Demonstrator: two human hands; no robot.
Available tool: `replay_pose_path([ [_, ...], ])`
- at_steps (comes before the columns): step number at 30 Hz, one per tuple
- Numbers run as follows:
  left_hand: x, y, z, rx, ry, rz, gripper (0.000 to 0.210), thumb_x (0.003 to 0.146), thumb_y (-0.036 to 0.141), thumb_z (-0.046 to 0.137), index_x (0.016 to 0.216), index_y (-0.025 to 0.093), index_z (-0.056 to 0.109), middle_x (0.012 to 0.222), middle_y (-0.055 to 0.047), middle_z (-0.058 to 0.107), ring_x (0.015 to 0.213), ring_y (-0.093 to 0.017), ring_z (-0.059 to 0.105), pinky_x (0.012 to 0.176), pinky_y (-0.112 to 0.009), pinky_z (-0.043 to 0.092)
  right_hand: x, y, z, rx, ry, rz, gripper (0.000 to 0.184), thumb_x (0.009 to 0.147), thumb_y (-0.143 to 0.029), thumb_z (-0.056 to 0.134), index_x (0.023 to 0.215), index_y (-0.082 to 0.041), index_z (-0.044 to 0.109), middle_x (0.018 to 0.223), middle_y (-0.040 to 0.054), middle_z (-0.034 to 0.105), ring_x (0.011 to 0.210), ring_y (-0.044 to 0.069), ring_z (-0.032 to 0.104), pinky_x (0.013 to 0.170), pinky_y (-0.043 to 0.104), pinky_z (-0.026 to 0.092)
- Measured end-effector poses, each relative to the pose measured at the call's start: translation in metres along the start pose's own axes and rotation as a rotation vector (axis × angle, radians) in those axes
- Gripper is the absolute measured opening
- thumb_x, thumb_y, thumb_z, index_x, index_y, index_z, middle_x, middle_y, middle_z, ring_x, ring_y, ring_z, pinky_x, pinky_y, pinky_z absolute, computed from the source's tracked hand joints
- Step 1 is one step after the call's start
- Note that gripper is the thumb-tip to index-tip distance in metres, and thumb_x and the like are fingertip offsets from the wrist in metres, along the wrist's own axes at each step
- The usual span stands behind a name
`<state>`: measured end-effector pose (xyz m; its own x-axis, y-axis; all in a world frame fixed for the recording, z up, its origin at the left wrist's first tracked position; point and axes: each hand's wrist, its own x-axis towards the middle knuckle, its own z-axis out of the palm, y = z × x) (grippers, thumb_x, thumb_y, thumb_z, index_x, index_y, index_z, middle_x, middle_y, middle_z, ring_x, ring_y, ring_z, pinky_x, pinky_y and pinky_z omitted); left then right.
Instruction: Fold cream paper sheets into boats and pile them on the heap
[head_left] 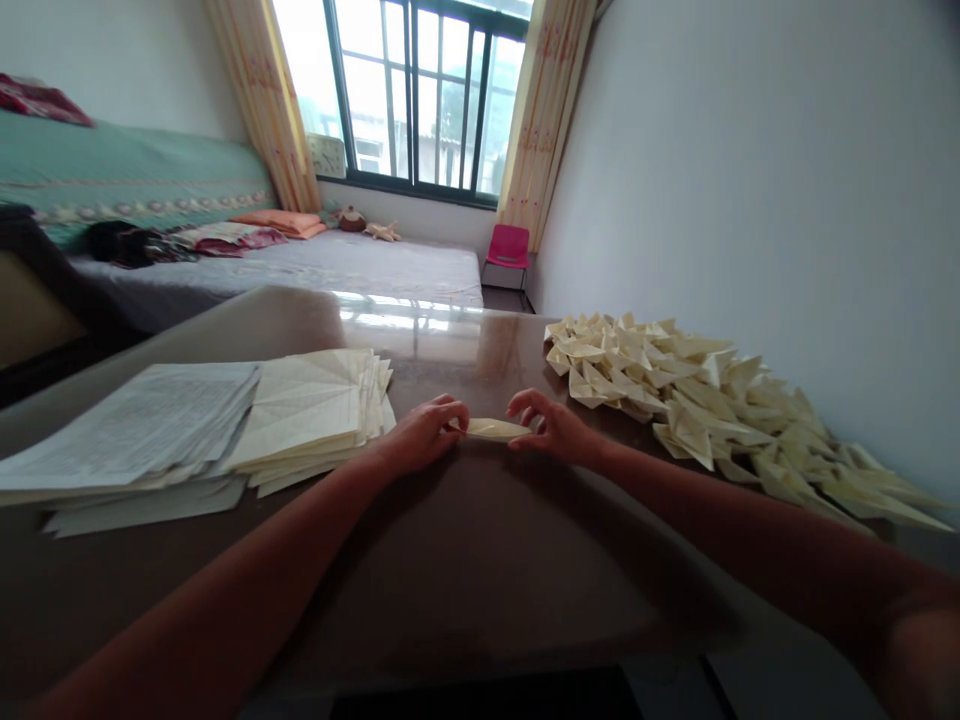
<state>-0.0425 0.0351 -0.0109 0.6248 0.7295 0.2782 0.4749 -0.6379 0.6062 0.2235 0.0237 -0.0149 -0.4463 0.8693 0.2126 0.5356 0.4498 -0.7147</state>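
A narrow folded piece of cream paper (491,430) lies low over the brown tabletop (480,560), between my two hands. My left hand (429,434) pinches its left end between thumb and fingers. At the other end, my right hand (559,430) is curved with thumb and fingers apart. The paper's right tip reaches into that gap; whether the thumb touches it I cannot tell. To the left is a stack of creased cream sheets (307,405). A large heap of folded paper pieces (637,365) spreads along the right side.
A stack of printed sheets (157,420) lies at the far left of the table, partly under the cream ones. The white wall (750,180) borders the right side. Beyond the table are a bed (405,265), a pink chair (509,246) and a window (412,100).
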Motion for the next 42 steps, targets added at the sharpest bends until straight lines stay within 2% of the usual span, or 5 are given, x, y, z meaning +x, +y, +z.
replay_pose_path([
  [11,0.003,0.001,0.008,0.014,0.025,0.001,0.014,0.079,0.024,0.057,0.074,0.016,0.066,0.091,-0.005,0.063,0.078,-0.015,0.060,0.075,-0.025,0.048,-0.009,-0.002,0.021,-0.008,0.182,0.069,0.020,0.080,-0.037,0.064,0.085,-0.018,0.067,0.062,-0.0024,0.060,0.057,0.011,0.052,0.055,0.021,0.041],
  [20,0.001,0.010,0.022,-0.046,-0.107,0.149,0.027,0.087,0.029,0.053,0.110,0.023,0.067,0.129,-0.008,0.050,0.089,-0.015,0.062,0.086,-0.029,0.050,-0.036,-0.007,0.009,-0.050,0.227,-0.031,0.013,0.079,-0.030,0.067,0.076,-0.018,0.070,0.090,0.0039,0.071,0.077,0.016,0.063,0.072,0.026,0.048],
  [23,0.003,0.007,0.023,-0.146,-0.076,0.124,0.043,0.089,0.031,0.049,0.132,0.026,0.051,0.139,-0.009,0.040,0.086,-0.012,0.062,0.076,-0.026,0.055,-0.067,-0.003,-0.019,-0.109,0.306,0.041,0.017,0.081,-0.034,0.066,0.077,-0.019,0.071,0.086,0.0041,0.072,0.076,0.017,0.064,0.067,0.026,0.049],
  [34,0.008,0.004,0.020,0.128,-0.067,0.095,0.036,0.091,0.045,0.043,0.109,0.026,0.067,0.134,-0.007,0.051,0.090,-0.018,0.063,0.084,-0.030,0.051,-0.215,0.039,-0.197,-0.564,0.829,0.413,0.035,0.084,-0.044,0.054,0.096,-0.018,0.072,0.094,0.0077,0.073,0.086,0.024,0.067,0.075,0.034,0.051],
  [42,0.020,0.010,0.013,0.236,-0.196,0.049,0.041,0.091,0.047,0.037,0.106,0.025,0.069,0.131,-0.007,0.056,0.074,-0.015,0.064,0.076,-0.029,0.052,-0.268,0.075,-0.270,-0.616,0.464,0.441,0.027,0.081,-0.032,0.052,0.092,-0.019,0.074,0.101,0.0069,0.073,0.092,0.023,0.066,0.086,0.034,0.048],
])
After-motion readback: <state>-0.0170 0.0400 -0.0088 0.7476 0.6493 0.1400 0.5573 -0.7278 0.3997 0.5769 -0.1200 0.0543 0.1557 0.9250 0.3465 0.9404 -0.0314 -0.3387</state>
